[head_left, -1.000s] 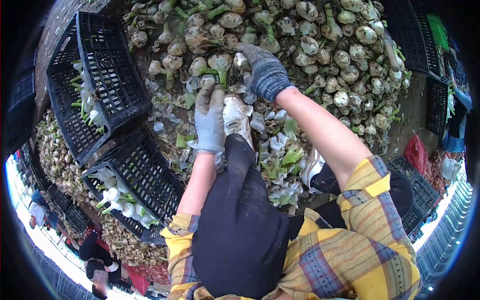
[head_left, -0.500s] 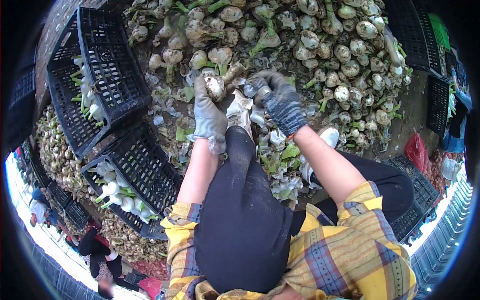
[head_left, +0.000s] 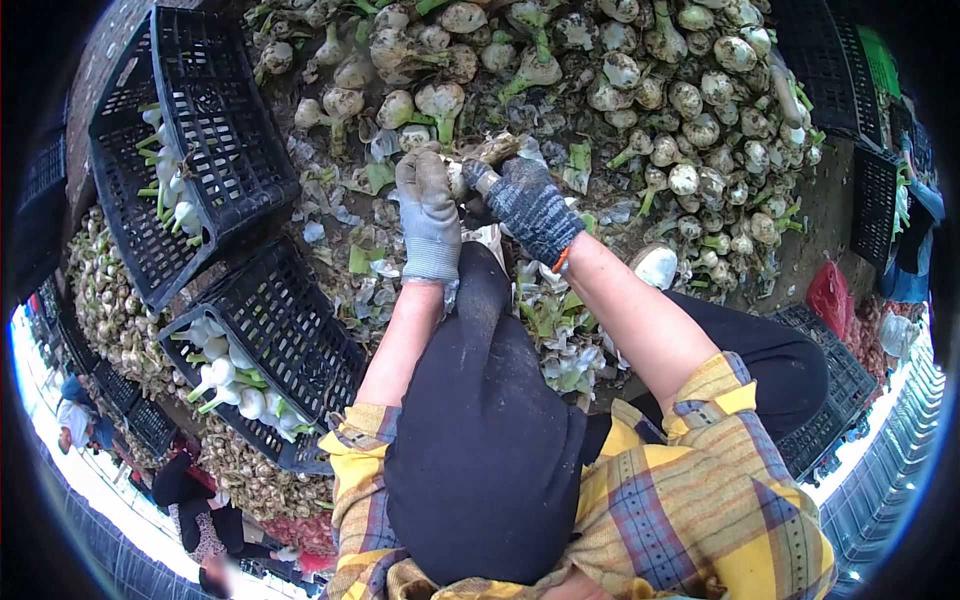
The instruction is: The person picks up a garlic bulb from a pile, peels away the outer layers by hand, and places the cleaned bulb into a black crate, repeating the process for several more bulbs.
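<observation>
My left hand (head_left: 430, 205), in a pale grey glove, is closed around a garlic bulb (head_left: 456, 180), which is mostly hidden behind the fingers. The bulb's brownish stalk (head_left: 495, 150) points up and to the right. Closed beside it, my right hand (head_left: 528, 205) wears a dark striped glove, its fingers meeting the bulb and the base of the stalk. Whether the right fingers hold a tool or a piece of skin is hidden. Below both hands, peeled skins and green scraps (head_left: 560, 345) litter the ground around my shoe.
Soil-covered bulbs (head_left: 700, 130) lie heaped ahead and to the right. Two black crates (head_left: 225, 130) (head_left: 290, 330) on the left hold clean white bulbs (head_left: 225, 375). Another crate (head_left: 825, 400) stands at the right near a red bag (head_left: 832, 300). People (head_left: 195, 510) are at the lower left.
My right hand has moved left and closed in on the bulb. My left hand has turned, its fingers now covering most of the bulb, and the stalk lies further right.
</observation>
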`<state>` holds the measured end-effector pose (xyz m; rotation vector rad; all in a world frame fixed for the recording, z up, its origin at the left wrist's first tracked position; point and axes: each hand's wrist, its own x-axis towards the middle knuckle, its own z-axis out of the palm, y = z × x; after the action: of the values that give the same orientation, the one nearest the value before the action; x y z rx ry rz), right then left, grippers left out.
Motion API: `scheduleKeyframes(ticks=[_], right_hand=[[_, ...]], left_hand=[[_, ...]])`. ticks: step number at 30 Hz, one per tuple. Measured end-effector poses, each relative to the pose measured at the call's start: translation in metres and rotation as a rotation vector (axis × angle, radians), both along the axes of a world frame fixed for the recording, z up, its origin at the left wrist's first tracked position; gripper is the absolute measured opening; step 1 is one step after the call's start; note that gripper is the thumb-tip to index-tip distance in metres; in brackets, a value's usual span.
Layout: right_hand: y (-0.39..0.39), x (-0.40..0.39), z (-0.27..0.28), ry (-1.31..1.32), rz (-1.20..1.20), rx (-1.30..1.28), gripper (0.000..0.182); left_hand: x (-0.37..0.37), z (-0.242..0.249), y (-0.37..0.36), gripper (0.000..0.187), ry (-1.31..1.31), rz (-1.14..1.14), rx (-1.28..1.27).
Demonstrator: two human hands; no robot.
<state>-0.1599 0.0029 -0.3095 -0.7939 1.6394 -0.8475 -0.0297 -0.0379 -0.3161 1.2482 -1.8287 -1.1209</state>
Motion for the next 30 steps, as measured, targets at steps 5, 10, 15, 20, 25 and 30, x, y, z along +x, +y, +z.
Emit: scheduleKeyframes(ticks=[5,10,15,20,25,30], right_hand=[[-0.006,-0.004,0.019,0.038,0.088,0.080,0.043],[0.000,-0.001,0.019,0.175,0.064,0.011,0.037],[0.002,-0.002,0.003,0.172,0.000,-0.018,0.033],[0.001,-0.013,0.003,0.266,0.005,0.015,0.029],[0.000,-0.014,0.004,0.137,-0.119,-0.039,0.030],[0.002,-0.013,0.008,0.283,-0.083,-0.039,0.030]], left_hand=[[-0.005,0.010,0.000,0.041,0.167,0.148,0.322],[-0.002,0.003,-0.004,0.049,0.107,0.124,0.386],[-0.011,0.037,-0.013,0.051,0.480,0.193,0.994],[-0.011,0.022,0.006,0.061,0.264,0.083,0.339],[-0.005,0.031,-0.012,0.048,0.504,0.113,1.100],[-0.015,0.020,0.003,0.044,0.497,0.262,0.869]])
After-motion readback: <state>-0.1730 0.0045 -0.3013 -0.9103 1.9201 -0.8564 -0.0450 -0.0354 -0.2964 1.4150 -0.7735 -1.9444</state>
